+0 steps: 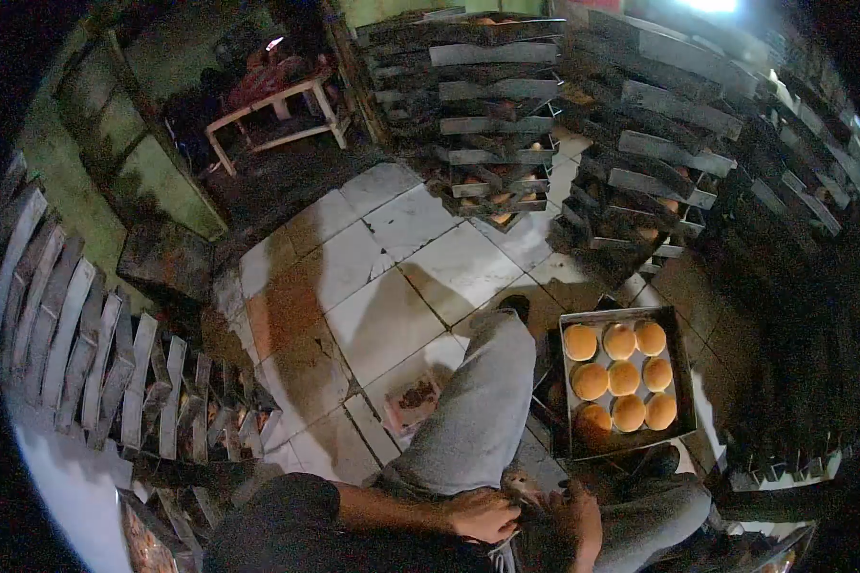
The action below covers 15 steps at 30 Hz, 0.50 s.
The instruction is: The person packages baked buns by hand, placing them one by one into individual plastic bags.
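My left hand (485,516) rests low in front of my lap with its fingers curled closed. Close beside it is my right hand (578,523), also closed, with the fingers bent inward. Between the two lies a small brownish thing (521,485), dim and blurred; I cannot make out what it is or which hand grips it. To the right of my knee, a dark square metal tray (680,377) holds several round golden buns (624,378) in rows. Neither hand touches the tray.
Tall stacks of metal trays (497,91) stand at the back, with more trays (674,148) at the right and a leaning row (86,325) along the left. A small reddish container (414,401) sits on the tiled floor (392,239). A wooden table (277,100) stands far back.
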Motion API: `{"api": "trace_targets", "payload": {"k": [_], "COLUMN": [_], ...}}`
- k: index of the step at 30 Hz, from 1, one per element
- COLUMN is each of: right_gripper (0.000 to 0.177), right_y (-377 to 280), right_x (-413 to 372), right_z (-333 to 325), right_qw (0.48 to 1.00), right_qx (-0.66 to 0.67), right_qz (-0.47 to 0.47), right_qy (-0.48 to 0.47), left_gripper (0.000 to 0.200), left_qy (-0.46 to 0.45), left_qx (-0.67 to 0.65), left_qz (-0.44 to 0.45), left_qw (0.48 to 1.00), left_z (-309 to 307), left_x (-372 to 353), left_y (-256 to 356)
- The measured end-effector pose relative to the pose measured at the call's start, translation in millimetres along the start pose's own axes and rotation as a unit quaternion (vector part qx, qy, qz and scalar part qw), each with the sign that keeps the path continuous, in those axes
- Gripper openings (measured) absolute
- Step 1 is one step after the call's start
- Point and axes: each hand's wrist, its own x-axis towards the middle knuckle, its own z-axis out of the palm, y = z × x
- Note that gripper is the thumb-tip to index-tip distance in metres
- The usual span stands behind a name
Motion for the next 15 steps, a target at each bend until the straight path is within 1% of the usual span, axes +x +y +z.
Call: {"api": "trace_targets", "payload": {"k": [1, 2, 3, 5, 6, 7, 8, 9, 10, 11, 15], "right_gripper": [0.037, 0.038, 0.039, 0.039, 0.039, 0.039, 0.038, 0.038, 0.038, 0.037, 0.037], "right_y": [1, 4, 8, 35, 34, 33, 31, 25, 25, 26, 28], "right_x": [1, 1, 3, 12, 12, 9, 5, 3, 4, 4, 6], "right_z": [1, 4, 7, 30, 29, 29, 28, 23, 22, 22, 17], "right_qw": [1.0, 0.999, 0.998, 0.996, 0.995, 0.995, 0.995, 0.995, 0.995, 0.997, 0.999], "right_qx": [0.003, 0.021, 0.038, 0.048, 0.055, 0.058, 0.029, 0.001, 0.005, 0.006, 0.015], "right_qz": [0.001, -0.024, -0.05, -0.064, -0.079, -0.077, -0.08, -0.082, -0.078, -0.065, -0.032], "right_qy": [0.002, 0.015, 0.029, 0.029, 0.027, 0.029, 0.043, 0.057, 0.058, 0.037, -0.01], "left_gripper": [0.032, 0.032, 0.032, 0.034, 0.034, 0.035, 0.035, 0.035, 0.034, 0.034, 0.03], "left_qy": [0.025, 0.051, 0.048, 0.003, 0.0, 0.015, 0.029, 0.024, 0.04, 0.056, 0.049], "left_qx": [0.017, 0.034, 0.036, 0.084, 0.085, 0.091, 0.096, 0.098, 0.086, 0.073, 0.093], "left_qz": [0.004, 0.009, 0.009, 0.02, 0.022, 0.018, 0.015, 0.017, 0.018, 0.02, 0.011], "left_qw": [1.0, 0.998, 0.998, 0.996, 0.996, 0.996, 0.995, 0.995, 0.995, 0.996, 0.994], "left_z": [-2, -4, -17, -50, -48, -44, -41, -43, -47, -48, -36], "left_x": [-1, -3, -4, -4, -4, -4, -4, -4, -5, -6, -4], "left_y": [2, 5, 14, 31, 30, 29, 28, 30, 32, 34, 24]}}
